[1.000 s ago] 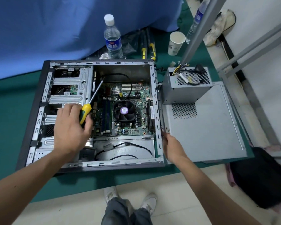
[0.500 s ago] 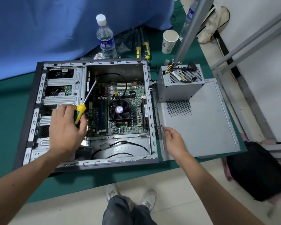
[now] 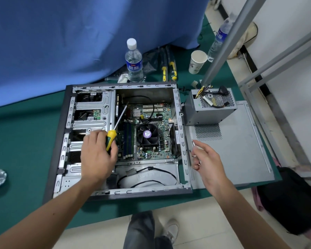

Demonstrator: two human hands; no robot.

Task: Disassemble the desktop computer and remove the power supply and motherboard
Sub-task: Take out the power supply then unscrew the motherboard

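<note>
- bare matt grey sheet metal is seen on the computer case [image 3: 90,112]
- glossy plastic on the screwdriver handle [image 3: 111,139]
- matt green cloth on the table [image 3: 22,141]

Light: bright, even, diffuse; shadows soft.
Glare: none marked.
Focus: centre sharp, slight motion blur.
Edges: wide-angle bowing, frame margins stretched.

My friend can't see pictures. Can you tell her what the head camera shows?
A person's left hand holds a yellow-and-green screwdriver over the motherboard inside an open computer case on a green table. The right hand hovers beside the case, and the power supply sits outside.
</note>
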